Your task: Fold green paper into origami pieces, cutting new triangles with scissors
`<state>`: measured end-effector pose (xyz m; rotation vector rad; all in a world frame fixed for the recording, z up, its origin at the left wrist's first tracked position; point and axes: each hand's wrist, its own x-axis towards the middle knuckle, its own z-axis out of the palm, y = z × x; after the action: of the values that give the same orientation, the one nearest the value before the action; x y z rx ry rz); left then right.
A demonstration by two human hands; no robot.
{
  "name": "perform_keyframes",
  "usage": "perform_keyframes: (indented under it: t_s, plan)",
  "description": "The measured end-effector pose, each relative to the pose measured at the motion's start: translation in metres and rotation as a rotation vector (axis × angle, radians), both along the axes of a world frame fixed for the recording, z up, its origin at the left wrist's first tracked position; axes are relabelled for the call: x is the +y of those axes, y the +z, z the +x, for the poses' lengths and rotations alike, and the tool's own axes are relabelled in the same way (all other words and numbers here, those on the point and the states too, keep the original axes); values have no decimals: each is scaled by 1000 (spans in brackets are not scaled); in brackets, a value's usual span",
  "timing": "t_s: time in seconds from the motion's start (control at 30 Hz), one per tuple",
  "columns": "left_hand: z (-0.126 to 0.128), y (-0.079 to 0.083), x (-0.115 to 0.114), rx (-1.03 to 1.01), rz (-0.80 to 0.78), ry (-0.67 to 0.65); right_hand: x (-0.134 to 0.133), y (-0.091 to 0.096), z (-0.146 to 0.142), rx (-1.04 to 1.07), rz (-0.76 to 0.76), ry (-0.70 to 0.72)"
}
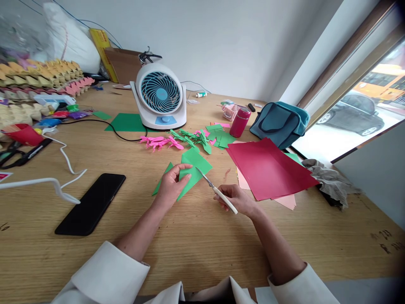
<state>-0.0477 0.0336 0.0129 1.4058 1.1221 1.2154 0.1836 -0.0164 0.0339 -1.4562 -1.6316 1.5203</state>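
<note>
A piece of green paper (196, 162) is pinched between the thumb and fingers of my left hand (172, 180). Its surface looks folded, with pointed edges toward the right and bottom. Another green paper piece (162, 180) shows behind that hand on the left. My right hand (236, 199) grips white-handled scissors (225, 200) by the handles. Their blades point up and left, with the tips at the right part of the green paper; whether they cut into it I cannot tell. Beyond the paper lie green paper cutouts (193, 138) and pink paper cutouts (160, 142).
A white fan (161, 95) stands at the back. Red sheets (268, 169) lie to the right, near a red bottle (240, 122) and a teal bag (280, 122). On the left are a black phone (91, 204), a white cable (68, 158) and egg trays (41, 76).
</note>
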Motion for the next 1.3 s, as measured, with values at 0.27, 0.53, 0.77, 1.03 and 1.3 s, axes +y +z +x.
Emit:
perform_keyframes:
  t_s: [0.27, 0.53, 0.77, 1.03, 1.3]
  plan:
    - [4, 4, -4, -43, -43, -59, 0, -11, 2, 15, 35, -10]
    - [6, 4, -4, 2, -7, -99, 0, -11, 3, 13, 42, -9]
    - [6, 4, -4, 10, -9, -105, 0, -10, 2, 20, 49, -4]
    - [6, 7, -6, -5, -12, -106, 0, -10, 0, 41, 71, 9]
    - [4, 3, -5, -8, -28, -128, 0, -7, -2, 46, 52, -19]
